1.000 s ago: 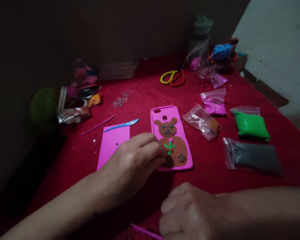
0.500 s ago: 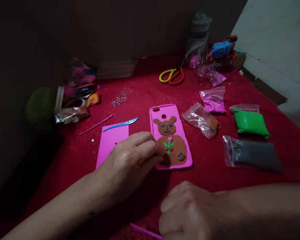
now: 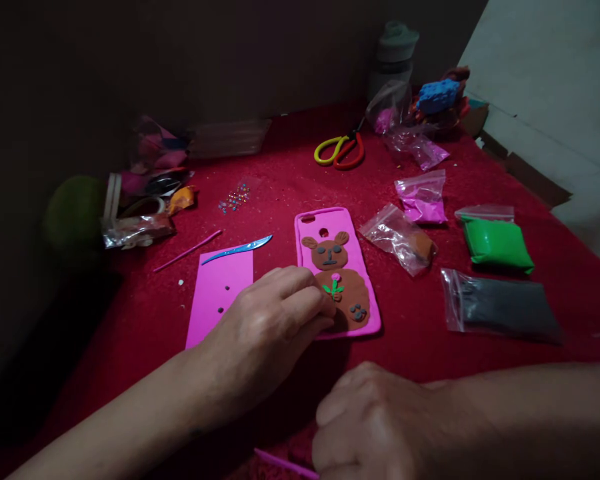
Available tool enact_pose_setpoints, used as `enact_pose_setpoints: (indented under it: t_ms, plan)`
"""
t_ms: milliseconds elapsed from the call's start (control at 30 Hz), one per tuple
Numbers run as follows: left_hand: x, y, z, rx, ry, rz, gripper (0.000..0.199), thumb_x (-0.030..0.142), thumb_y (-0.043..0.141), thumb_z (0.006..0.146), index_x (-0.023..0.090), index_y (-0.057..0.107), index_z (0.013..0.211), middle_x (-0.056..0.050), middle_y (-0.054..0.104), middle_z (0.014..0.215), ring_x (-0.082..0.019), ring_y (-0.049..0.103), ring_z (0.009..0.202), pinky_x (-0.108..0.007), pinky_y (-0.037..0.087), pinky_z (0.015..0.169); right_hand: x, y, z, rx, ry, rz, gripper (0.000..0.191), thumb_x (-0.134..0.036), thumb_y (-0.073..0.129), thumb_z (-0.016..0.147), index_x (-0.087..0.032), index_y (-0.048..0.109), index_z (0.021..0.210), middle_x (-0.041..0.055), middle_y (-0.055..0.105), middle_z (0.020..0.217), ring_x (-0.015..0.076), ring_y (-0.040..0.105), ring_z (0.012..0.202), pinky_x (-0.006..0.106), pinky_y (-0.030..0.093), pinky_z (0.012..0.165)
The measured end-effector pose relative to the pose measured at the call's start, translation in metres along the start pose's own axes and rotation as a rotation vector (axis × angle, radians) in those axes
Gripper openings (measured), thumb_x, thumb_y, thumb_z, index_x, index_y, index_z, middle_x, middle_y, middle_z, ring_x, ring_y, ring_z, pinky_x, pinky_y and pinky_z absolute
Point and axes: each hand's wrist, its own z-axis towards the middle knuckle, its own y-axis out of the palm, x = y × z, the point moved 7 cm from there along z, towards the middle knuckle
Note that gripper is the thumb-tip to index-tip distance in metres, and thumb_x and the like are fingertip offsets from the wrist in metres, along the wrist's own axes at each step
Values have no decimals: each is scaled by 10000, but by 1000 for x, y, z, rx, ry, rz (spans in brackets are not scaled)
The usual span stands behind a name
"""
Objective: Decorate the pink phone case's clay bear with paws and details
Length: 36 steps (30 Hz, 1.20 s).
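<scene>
L grip (image 3: 275, 320) – pnk case (image 3: 354, 248), brn bear (image 3: 353, 287)

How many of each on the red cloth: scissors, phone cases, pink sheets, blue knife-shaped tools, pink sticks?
Scissors: 1
Phone case: 1
Pink sheet: 1
Blue knife-shaped tool: 1
Pink sticks: 2 (thin one at left, partly visible one by the right hand)
Total: 6

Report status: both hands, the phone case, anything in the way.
Left hand at lower left of pink phone case, grip hidden. Right hand curled beside pink stick, hold unclear. Left fingers partly cover brown bear figure.
</scene>
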Motion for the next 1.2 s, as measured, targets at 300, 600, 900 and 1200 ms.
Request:
enact_pose_setpoints:
  t_ms: [300,600,900,1200]
  plan:
    - [-2,1,2,-31,-9,11,192,142,517,923,155,689,837,-28,629,796,-146,573,722,-257,453,641,3,4,0,-48,38,30,294,-131,666,853,-137,506,606,-58,474,584,85,341,535,241,287,514]
    - [-2,3,-3,-19,21,23,193,156,509,937,155,684,855,-27,628,809,-144,572,736,-264,457,657,2,4,-4,62,-7,14,312,-163,720,810,-145,493,597,-58,485,603,94,338,559,247,294,527]
    - [-2,3,-5,-32,42,29,149,156,521,938,181,667,921,-14,619,843,-133,566,757,-252,451,658,3,2,-6,110,-16,26,315,-163,720,807,-147,483,599,-60,488,606,93,367,574,252,300,509]
    - [4,-12,-4,62,73,138,155,149,511,942,180,661,921,-7,621,821,-111,577,708,-229,443,623,7,7,-9,259,-48,64,283,-143,748,765,-147,490,650,-51,552,663,89,468,671,230,333,529]
